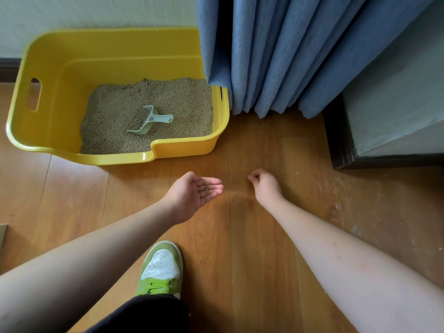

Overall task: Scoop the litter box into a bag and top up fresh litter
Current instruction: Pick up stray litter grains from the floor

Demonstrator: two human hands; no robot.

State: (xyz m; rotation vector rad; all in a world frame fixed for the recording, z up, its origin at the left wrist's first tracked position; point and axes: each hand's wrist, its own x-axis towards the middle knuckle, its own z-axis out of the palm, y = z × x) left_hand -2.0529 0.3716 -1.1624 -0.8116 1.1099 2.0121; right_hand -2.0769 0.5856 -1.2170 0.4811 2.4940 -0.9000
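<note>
Closest to us, our green-and-white lace-up sneaker is planted on the honey-coloured wooden plank floor, and no brand mark on it can be read. Just ahead, our left hand is turned palm up, fingers straight and close together, cupped a little, with a few tiny grains of litter lying in the palm. Beside it but apart, our right hand hangs knuckles up just over the boards, thumb and fingertips curled in tight together in a pinch; whether anything sits between them, we cannot tell. Further on, to the left, the yellow plastic litter box with a cut-out side handle stands on the floor against the pale wall, holding beige granular cat litter. A pale grey-green plastic scoop lies half sunk in the middle of it. To the right, the blue pleated fabric curtain hangs down over the box's far right corner. No writing shows anywhere.
</note>
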